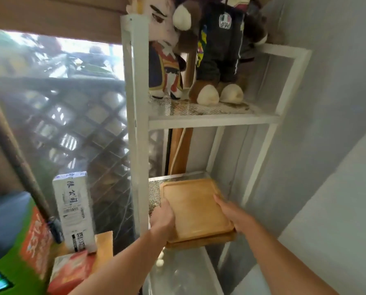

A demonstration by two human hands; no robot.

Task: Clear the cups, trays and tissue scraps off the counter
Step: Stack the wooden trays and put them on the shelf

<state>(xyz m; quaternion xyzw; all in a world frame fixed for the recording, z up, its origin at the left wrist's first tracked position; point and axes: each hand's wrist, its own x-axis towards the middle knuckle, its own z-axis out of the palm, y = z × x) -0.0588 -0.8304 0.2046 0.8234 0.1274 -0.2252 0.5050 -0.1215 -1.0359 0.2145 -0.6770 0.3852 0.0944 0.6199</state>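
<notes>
At about 8 o'clock in the view a green box (13, 241) with orange print sits low in the corner, and a brown stick (13, 154) leans across it. Just to its right, a tall white carton (74, 211) with black writing stands upright, and a red and white packet (71, 271) lies at its foot, at 7 o'clock. Behind them is a window with a dark lattice fence (71, 128) outside. Near the middle stands a white metal rack (135, 124) with mesh shelves. On its upper shelf, at 12 o'clock, two plush dolls stand side by side: a doll in a red and blue costume (167, 60) and a brown plush monkey (216, 50) in dark clothes. On the lower shelf, at 6 o'clock, lie two wooden trays (194, 207), one stacked on the other, with their near end sticking out past the shelf edge. The left hand (162, 218) is closed around the left edge of the trays. The right hand (233, 211) clasps the right edge, thumb on top. A grey wall (337, 103) fills the right side.
</notes>
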